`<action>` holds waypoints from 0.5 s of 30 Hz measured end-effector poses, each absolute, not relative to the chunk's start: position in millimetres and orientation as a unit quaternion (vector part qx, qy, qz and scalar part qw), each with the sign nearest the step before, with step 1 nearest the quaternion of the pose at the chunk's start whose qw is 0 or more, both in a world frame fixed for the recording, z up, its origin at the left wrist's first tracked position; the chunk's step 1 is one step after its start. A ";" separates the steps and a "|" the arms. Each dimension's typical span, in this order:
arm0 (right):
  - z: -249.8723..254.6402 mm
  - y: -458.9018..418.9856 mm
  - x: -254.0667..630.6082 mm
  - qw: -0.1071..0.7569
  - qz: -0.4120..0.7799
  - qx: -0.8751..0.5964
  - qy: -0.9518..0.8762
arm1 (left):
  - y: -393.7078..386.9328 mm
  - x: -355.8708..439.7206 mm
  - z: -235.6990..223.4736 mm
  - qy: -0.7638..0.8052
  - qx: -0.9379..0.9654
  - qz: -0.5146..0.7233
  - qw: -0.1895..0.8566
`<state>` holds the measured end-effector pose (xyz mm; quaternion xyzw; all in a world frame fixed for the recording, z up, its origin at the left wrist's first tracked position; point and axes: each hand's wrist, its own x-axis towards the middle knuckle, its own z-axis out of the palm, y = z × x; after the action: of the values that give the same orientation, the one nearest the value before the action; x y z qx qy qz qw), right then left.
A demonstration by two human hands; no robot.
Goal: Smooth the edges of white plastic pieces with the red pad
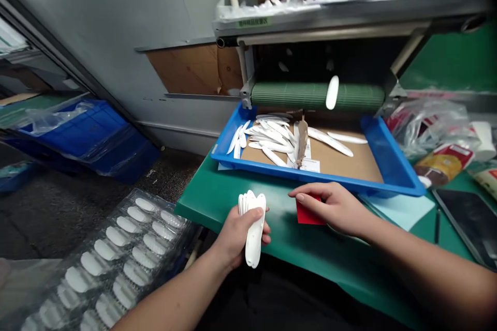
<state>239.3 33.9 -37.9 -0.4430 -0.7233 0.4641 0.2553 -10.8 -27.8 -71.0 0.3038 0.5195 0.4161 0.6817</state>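
Note:
My left hand (pixel 237 235) is closed round a fanned bunch of slim white plastic pieces (pixel 254 240) with rounded ends. The thumb presses on the front one, in front of the green table edge. My right hand (pixel 334 209) is over the green tabletop (pixel 279 235), thumb and forefinger close together at a flat red square piece (pixel 308 212). Its other fingers are hidden behind that piece. Beyond both hands, a blue tray (pixel 264 169) lined with brown board holds a heap of similar white pieces (pixel 272 134) and a brown strip (pixel 302 142).
A green conveyor belt (pixel 295 94) ends above the tray, with one white piece (pixel 332 93) at its edge. Clear blister trays (pixel 155 264) of white pieces stand lower left. Blue crates (pixel 85 134) lie farther left. Bagged packages (pixel 446 158) and a dark flat device (pixel 466 222) sit right.

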 end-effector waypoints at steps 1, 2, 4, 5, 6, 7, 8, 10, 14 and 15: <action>-33.3 32.5 240.0 0.255 0.449 -0.455 -0.725 | -33.6 -10.9 -74.7 0.528 0.264 0.420 0.689; -27.7 31.7 240.7 0.252 0.431 -0.466 -0.730 | -39.7 -11.9 -77.6 0.537 0.237 0.416 0.695; -13.1 33.5 240.7 0.241 0.386 -0.482 -0.749 | -51.7 -16.8 -80.9 0.546 0.219 0.395 0.705; -4.4 37.4 239.3 0.236 0.357 -0.484 -0.763 | -57.1 -20.4 -81.5 0.543 0.222 0.385 0.712; 5.0 44.1 236.7 0.231 0.322 -0.482 -0.782 | -61.9 -24.3 -81.6 0.536 0.227 0.378 0.720; 14.6 53.8 232.5 0.227 0.279 -0.477 -0.802 | -65.9 -28.3 -81.3 0.526 0.233 0.374 0.728; 24.1 66.7 226.7 0.216 0.232 -0.473 -0.822 | -69.4 -31.8 -80.8 0.515 0.237 0.371 0.736; 39.8 100.1 210.0 0.154 0.137 -0.482 -0.851 | -74.9 -36.4 -80.4 0.502 0.237 0.362 0.749; 43.9 171.0 164.1 -0.069 0.089 -0.524 -0.844 | -87.5 -34.3 -85.0 0.503 0.223 0.331 0.767; 38.6 183.7 152.6 -0.105 0.092 -0.523 -0.841 | -91.7 -32.6 -87.1 0.504 0.222 0.326 0.768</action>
<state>152.6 183.7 38.6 -0.5230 -0.8408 0.0923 -0.1051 -32.6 -91.7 -87.1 0.2224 0.5041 0.3256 0.7684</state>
